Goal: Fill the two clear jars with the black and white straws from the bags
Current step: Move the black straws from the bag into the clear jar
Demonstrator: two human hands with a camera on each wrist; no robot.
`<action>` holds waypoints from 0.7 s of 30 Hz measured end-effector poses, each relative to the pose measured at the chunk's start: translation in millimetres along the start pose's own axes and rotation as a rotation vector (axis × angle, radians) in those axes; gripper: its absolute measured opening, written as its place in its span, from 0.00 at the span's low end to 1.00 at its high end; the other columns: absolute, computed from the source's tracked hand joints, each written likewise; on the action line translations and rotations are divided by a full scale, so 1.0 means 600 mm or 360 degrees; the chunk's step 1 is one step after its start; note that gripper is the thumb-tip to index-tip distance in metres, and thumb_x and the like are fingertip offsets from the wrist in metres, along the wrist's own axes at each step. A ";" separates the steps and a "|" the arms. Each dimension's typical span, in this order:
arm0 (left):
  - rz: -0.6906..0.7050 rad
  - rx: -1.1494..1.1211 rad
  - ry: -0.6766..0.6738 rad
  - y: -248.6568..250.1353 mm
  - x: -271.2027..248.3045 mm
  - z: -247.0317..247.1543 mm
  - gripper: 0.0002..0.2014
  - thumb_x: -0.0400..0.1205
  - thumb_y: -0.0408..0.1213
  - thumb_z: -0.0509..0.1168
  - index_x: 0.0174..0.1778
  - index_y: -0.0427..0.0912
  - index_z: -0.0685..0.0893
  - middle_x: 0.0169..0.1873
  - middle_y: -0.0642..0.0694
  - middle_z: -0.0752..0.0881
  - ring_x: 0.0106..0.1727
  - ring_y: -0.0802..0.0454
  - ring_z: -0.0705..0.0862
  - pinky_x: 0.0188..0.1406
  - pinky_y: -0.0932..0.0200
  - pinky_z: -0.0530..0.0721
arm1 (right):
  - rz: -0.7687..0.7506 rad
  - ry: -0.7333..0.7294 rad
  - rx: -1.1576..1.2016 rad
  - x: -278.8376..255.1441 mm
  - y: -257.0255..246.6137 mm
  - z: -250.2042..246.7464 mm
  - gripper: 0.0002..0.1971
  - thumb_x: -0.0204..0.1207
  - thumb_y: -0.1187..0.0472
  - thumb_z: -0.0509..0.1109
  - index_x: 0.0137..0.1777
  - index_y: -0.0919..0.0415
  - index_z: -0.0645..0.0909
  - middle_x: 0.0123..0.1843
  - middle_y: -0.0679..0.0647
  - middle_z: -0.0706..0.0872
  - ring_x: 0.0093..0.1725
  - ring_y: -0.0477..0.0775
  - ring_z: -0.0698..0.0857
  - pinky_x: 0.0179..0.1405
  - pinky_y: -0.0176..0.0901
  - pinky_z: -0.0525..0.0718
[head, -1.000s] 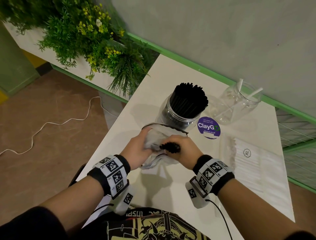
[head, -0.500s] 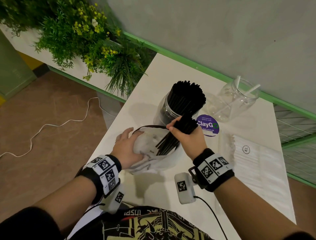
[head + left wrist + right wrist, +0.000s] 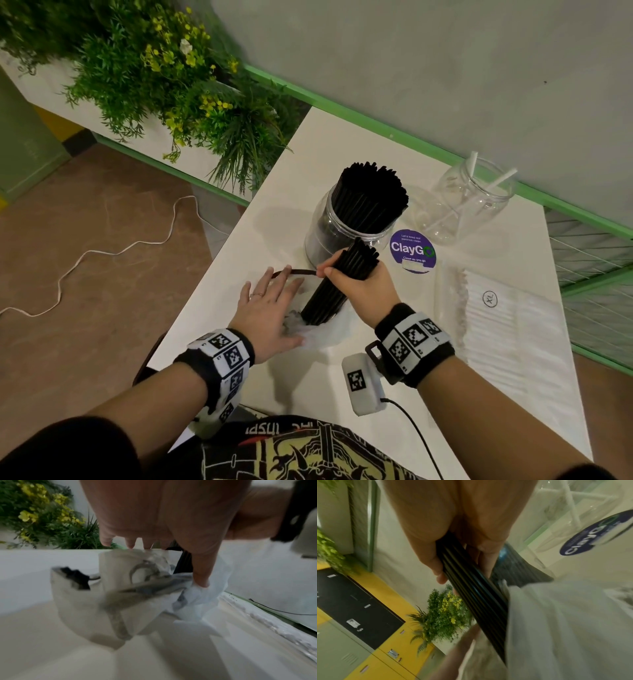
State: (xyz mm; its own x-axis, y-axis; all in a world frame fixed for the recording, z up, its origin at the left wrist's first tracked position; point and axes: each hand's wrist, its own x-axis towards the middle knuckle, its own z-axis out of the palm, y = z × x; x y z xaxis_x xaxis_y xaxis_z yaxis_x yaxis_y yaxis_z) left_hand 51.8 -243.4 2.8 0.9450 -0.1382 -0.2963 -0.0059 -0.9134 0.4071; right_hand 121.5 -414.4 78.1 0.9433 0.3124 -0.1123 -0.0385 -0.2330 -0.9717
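My right hand grips a bundle of black straws and holds it nearly upright, its lower end still inside the crumpled clear bag. My left hand lies flat on that bag with straight, spread fingers and presses it to the table. Just behind the bundle stands a clear jar packed with black straws. A second clear jar at the back right holds two white straws. In the right wrist view the fingers curl round the black straws. The left wrist view shows the thumb pressing the bag.
A flat bag of white straws lies on the right of the white table. A purple round sticker sits between the jars. Plants border the table's far left edge; a wall runs behind the jars.
My right hand has pulled the black straw bundle up out of the bag and stood it more upright. My left hand has flattened onto the bag.
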 end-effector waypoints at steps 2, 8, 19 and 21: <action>-0.0043 -0.0050 -0.0060 -0.003 0.007 0.005 0.52 0.71 0.64 0.66 0.82 0.56 0.39 0.83 0.53 0.35 0.83 0.47 0.35 0.80 0.38 0.41 | -0.0043 -0.0012 0.0077 0.001 -0.025 -0.007 0.04 0.76 0.72 0.71 0.44 0.65 0.87 0.45 0.60 0.91 0.51 0.60 0.89 0.60 0.56 0.85; -0.0077 -0.0046 -0.0156 -0.009 0.018 -0.008 0.55 0.69 0.65 0.68 0.82 0.57 0.39 0.84 0.50 0.39 0.84 0.45 0.42 0.80 0.37 0.49 | -0.0289 0.0204 0.0439 0.024 -0.137 -0.060 0.07 0.77 0.77 0.67 0.42 0.66 0.82 0.43 0.63 0.88 0.47 0.65 0.89 0.55 0.58 0.87; 0.0066 -0.0592 -0.0029 -0.008 0.039 -0.136 0.40 0.69 0.65 0.70 0.76 0.57 0.68 0.72 0.56 0.73 0.73 0.54 0.71 0.72 0.55 0.70 | -0.0517 0.0467 0.0460 0.068 -0.257 -0.127 0.10 0.76 0.75 0.68 0.40 0.59 0.80 0.40 0.58 0.87 0.43 0.61 0.91 0.46 0.54 0.88; 0.0136 -0.0639 0.0159 0.010 0.054 -0.160 0.24 0.77 0.50 0.71 0.69 0.55 0.76 0.63 0.56 0.80 0.63 0.57 0.80 0.63 0.57 0.78 | -0.0552 0.0490 0.0468 0.070 -0.265 -0.132 0.11 0.76 0.75 0.68 0.39 0.59 0.80 0.41 0.60 0.86 0.43 0.61 0.90 0.46 0.55 0.88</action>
State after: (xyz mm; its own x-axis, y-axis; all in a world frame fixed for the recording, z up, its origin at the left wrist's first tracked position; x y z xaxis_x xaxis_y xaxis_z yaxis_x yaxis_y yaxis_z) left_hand 114.0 -216.4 78.5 0.9738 -0.1514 -0.1698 0.0233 -0.6757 0.7368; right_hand 193.4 -437.2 244.2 0.9683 0.0306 0.2480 0.2430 0.1166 -0.9630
